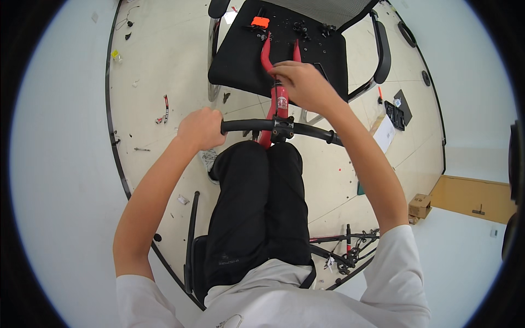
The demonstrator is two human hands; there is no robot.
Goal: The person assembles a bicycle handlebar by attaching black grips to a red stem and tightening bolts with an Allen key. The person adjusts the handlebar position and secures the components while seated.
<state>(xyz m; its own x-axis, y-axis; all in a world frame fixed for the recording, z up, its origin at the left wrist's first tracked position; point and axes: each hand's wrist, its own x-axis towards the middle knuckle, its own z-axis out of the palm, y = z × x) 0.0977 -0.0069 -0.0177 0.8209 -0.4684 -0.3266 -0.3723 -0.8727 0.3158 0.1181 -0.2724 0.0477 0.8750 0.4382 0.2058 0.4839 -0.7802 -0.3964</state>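
Note:
My left hand (202, 128) is closed round the left end of a black bicycle handlebar (249, 125). The bar is clamped by a black stem (283, 129) above my knees. A red bike frame part (280, 99) runs forward from the stem to a red fork (266, 57), whose two legs reach over the seat of a black chair (240, 60). At the top of the fork, my right hand (305, 86) is closed with bent fingers against the crown, covering much of it. The handlebar's right end passes behind my right forearm.
Small dark parts (301, 28) and an orange object (260, 22) lie on the chair seat. On the floor at right are a black tool case (395, 116) and a cardboard box (420, 206). A dark bike frame (348, 249) lies near my right side.

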